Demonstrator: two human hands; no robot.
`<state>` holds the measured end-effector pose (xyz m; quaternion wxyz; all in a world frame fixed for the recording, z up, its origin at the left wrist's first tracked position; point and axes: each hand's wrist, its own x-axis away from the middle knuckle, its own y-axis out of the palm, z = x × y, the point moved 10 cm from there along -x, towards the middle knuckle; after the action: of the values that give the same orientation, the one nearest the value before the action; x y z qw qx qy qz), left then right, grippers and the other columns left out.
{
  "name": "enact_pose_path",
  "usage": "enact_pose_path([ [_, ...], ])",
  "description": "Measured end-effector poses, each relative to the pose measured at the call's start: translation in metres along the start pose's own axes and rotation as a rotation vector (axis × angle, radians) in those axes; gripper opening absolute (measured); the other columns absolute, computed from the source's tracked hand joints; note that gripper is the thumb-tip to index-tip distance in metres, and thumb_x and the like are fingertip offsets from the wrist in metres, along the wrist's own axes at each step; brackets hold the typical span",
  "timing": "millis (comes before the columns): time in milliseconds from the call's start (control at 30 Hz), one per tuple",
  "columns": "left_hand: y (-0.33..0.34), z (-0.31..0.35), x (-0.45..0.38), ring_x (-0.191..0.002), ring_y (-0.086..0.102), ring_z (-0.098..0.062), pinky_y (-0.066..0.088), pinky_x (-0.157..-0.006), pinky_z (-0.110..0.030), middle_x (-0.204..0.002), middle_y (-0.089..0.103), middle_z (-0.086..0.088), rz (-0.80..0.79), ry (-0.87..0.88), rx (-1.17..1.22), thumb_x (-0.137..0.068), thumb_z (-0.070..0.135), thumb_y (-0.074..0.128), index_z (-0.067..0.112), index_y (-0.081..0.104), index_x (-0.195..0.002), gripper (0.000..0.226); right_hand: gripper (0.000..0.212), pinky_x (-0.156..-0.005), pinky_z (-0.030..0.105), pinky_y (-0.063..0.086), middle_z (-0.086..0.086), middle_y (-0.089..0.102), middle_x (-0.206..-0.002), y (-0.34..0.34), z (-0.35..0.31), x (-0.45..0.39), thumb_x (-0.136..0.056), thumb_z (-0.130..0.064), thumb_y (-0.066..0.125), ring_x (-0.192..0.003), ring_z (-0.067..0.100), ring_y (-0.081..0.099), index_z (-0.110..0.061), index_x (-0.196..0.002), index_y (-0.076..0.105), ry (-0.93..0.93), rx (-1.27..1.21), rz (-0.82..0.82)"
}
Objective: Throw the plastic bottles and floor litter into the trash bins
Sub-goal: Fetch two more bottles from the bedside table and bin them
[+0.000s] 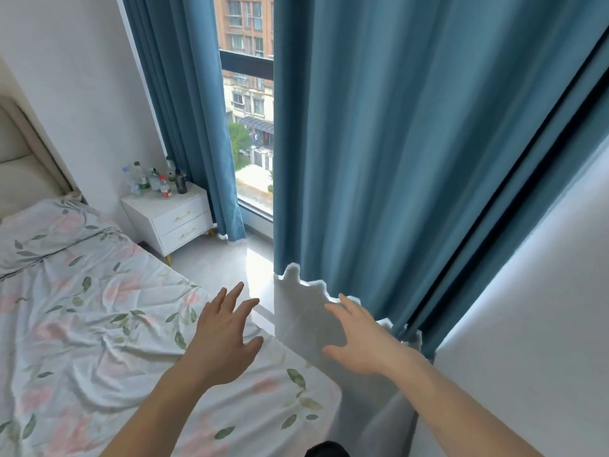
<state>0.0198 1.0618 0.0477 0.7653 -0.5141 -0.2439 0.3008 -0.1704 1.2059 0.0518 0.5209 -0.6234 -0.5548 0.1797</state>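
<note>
Bedroom, both hands raised and empty.
Left hand [227,338] and right hand [359,341]: fingers spread, holding nothing, above the floral-print bed [82,324] edge and pale tiled floor [227,268]. Cluster of clear plastic bottles [155,181]: standing on the white two-drawer nightstand [174,216] beside the teal curtains [395,159], well apart from both hands.
</note>
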Motion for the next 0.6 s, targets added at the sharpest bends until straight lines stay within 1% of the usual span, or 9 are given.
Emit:
enact_pose_path([
  [133,0.027,-0.011,-0.066,-0.157,-0.004,-0.025,0.008,-0.127,-0.043,-0.170,-0.003,0.006,-0.003,-0.084,0.025,-0.096,0.053,0.052,0.040,0.026,-0.156,0.067,0.078,-0.122,0.045,0.021,-0.024,-0.005,-0.166,-0.024,0.034,-0.057,-0.092,-0.052,0.059,-0.156,0.008,0.000,-0.041,-0.158,0.018,-0.038,0.033,-0.002],
  [200,0.046,-0.017,-0.097,-0.157,-0.003,-0.025,0.009,-0.127,-0.043,-0.170,-0.002,0.005,-0.030,-0.147,0.035,-0.096,0.053,0.053,0.038,0.026,-0.156,0.067,0.079,-0.122,0.047,0.021,-0.024,-0.006,-0.166,-0.031,0.056,-0.091,-0.091,-0.056,0.058,-0.156,0.007,-0.003,-0.044,-0.158,0.016,-0.038,0.027,-0.023],
  [300,0.071,-0.016,-0.133,-0.157,-0.003,-0.026,0.010,-0.127,-0.044,-0.170,-0.001,0.004,-0.090,-0.217,0.079,-0.095,0.052,0.054,0.038,0.026,-0.156,0.068,0.083,-0.125,0.041,0.016,-0.024,-0.013,-0.167,-0.038,0.082,-0.131,-0.093,-0.056,0.059,-0.156,0.004,-0.007,-0.044,-0.160,0.012,-0.047,-0.013,-0.078],
  [400,0.078,-0.002,-0.167,-0.157,-0.004,-0.025,0.009,-0.127,-0.044,-0.170,-0.002,0.005,-0.141,-0.219,0.086,-0.095,0.053,0.053,0.038,0.026,-0.156,0.069,0.085,-0.124,0.040,0.016,-0.025,-0.014,-0.167,-0.057,0.102,-0.161,-0.092,-0.057,0.060,-0.156,0.004,-0.006,-0.044,-0.160,0.011,-0.044,-0.036,-0.091],
  [500,0.072,0.015,-0.202,-0.157,-0.004,-0.026,0.009,-0.127,-0.043,-0.170,-0.002,0.005,-0.123,-0.191,0.079,-0.091,0.058,0.047,0.039,0.026,-0.156,0.071,0.087,-0.125,0.043,0.018,-0.028,-0.016,-0.165,-0.078,0.114,-0.186,-0.089,-0.063,0.057,-0.156,0.006,-0.008,-0.044,-0.160,0.010,-0.060,-0.026,-0.103],
  [600,0.070,0.027,-0.232,-0.157,-0.005,-0.026,0.009,-0.127,-0.043,-0.170,-0.002,0.006,-0.110,-0.199,0.067,-0.089,0.059,0.044,0.039,0.025,-0.156,0.072,0.085,-0.127,0.040,0.016,-0.026,-0.013,-0.167,-0.099,0.124,-0.216,-0.092,-0.060,0.058,-0.157,0.008,-0.006,-0.045,-0.161,0.009,-0.084,-0.038,-0.143],
])
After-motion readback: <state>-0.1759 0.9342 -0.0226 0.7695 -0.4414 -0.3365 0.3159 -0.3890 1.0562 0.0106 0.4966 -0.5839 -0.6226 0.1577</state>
